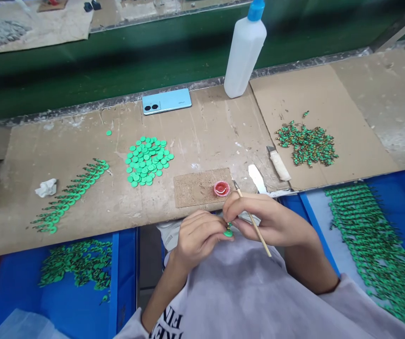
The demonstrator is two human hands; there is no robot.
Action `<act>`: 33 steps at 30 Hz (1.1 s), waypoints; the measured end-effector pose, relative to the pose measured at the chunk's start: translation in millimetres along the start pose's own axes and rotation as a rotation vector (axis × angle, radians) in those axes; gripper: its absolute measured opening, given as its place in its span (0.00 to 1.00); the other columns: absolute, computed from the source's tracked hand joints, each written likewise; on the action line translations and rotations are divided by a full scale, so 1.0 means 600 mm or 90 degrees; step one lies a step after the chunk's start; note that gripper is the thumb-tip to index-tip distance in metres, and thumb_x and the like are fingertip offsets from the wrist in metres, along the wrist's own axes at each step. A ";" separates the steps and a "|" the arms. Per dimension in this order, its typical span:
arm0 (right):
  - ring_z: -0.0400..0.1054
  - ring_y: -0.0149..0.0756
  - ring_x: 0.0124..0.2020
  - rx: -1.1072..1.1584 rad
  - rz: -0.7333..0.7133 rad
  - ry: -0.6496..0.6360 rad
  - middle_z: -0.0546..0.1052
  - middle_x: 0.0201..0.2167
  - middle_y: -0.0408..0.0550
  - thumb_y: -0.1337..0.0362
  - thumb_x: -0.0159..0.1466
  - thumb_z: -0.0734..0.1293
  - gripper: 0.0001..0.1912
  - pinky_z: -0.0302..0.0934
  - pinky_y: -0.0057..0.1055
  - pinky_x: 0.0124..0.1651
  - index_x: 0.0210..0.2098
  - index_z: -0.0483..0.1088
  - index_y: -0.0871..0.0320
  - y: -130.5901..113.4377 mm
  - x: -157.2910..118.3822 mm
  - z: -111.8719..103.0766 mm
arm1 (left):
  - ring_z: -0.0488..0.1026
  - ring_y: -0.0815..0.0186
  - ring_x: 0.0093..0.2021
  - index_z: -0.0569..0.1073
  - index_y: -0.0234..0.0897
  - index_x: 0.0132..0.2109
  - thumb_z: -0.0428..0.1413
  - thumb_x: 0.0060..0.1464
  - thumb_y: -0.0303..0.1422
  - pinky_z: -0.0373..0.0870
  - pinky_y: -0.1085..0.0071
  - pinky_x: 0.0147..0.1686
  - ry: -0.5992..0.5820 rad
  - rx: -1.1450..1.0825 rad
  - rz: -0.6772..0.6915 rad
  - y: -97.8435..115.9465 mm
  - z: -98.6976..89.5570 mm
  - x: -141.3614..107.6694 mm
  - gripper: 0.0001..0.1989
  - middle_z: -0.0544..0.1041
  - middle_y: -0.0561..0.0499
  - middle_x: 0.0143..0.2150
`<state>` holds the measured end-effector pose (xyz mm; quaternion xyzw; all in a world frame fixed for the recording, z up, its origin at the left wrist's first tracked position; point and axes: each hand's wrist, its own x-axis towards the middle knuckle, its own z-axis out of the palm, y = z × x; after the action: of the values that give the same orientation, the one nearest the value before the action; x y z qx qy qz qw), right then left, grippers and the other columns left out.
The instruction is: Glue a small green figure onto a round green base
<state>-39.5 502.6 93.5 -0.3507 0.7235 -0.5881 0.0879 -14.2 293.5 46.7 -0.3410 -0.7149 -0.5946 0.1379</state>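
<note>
Close to my body, just off the table's front edge, my two hands meet over a small green disc (228, 233). My left hand (198, 238) is closed, pinching the disc at its edge. A tiny dark and green piece stands on the disc, partly hidden by fingers. My right hand (268, 219) touches that piece with its fingertips and also grips a thin wooden brush (259, 230), slanting down toward my shirt. Beyond my hands, a small cup of red liquid (221, 189) sits on a brown board (195, 188).
Loose green discs (148, 160) are piled left of centre, beside a row of assembled pieces (71, 195). Small green parts (308, 143) lie at right, near a knife (278, 164) and white spatula (256, 178). A phone (167, 101) and bottle (245, 54) stand behind. Blue trays (125, 282) flank me.
</note>
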 end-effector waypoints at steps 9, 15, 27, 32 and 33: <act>0.72 0.34 0.39 0.064 -0.001 0.134 0.75 0.38 0.46 0.74 0.69 0.66 0.10 0.69 0.32 0.43 0.45 0.71 0.54 0.024 -0.012 0.026 | 0.80 0.66 0.35 0.74 0.37 0.39 0.67 0.59 0.27 0.79 0.70 0.37 0.055 -0.057 -0.001 -0.010 0.010 0.011 0.08 0.80 0.51 0.34; 0.73 0.35 0.40 0.056 -0.005 0.157 0.76 0.38 0.46 0.74 0.69 0.65 0.11 0.70 0.33 0.43 0.46 0.71 0.53 0.018 -0.013 0.023 | 0.77 0.69 0.33 0.68 0.38 0.35 0.65 0.59 0.23 0.77 0.73 0.34 0.060 -0.116 -0.035 -0.006 0.020 0.013 0.12 0.77 0.53 0.33; 0.73 0.37 0.41 0.146 0.028 0.210 0.77 0.39 0.47 0.72 0.70 0.67 0.09 0.71 0.35 0.43 0.45 0.74 0.51 0.017 -0.015 0.040 | 0.79 0.69 0.34 0.66 0.38 0.33 0.64 0.59 0.19 0.77 0.74 0.34 0.110 -0.131 -0.044 0.004 0.028 0.014 0.15 0.78 0.54 0.34; 0.72 0.36 0.44 0.228 0.039 0.240 0.76 0.43 0.47 0.72 0.69 0.69 0.11 0.70 0.32 0.43 0.47 0.73 0.50 0.017 -0.011 0.058 | 0.77 0.69 0.35 0.68 0.37 0.33 0.61 0.61 0.19 0.76 0.73 0.35 0.115 -0.104 -0.030 0.008 0.021 0.015 0.13 0.76 0.53 0.34; 0.72 0.36 0.44 0.240 0.041 0.250 0.76 0.43 0.47 0.71 0.69 0.70 0.10 0.69 0.32 0.43 0.47 0.73 0.50 0.016 -0.010 0.062 | 0.77 0.69 0.35 0.69 0.37 0.33 0.61 0.61 0.19 0.76 0.73 0.35 0.109 -0.099 -0.029 0.008 0.020 0.015 0.12 0.75 0.53 0.34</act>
<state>-19.2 477.6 71.9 -0.1845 0.6149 -0.7662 0.0284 -15.4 308.0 52.7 -0.2823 -0.6599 -0.6780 0.1583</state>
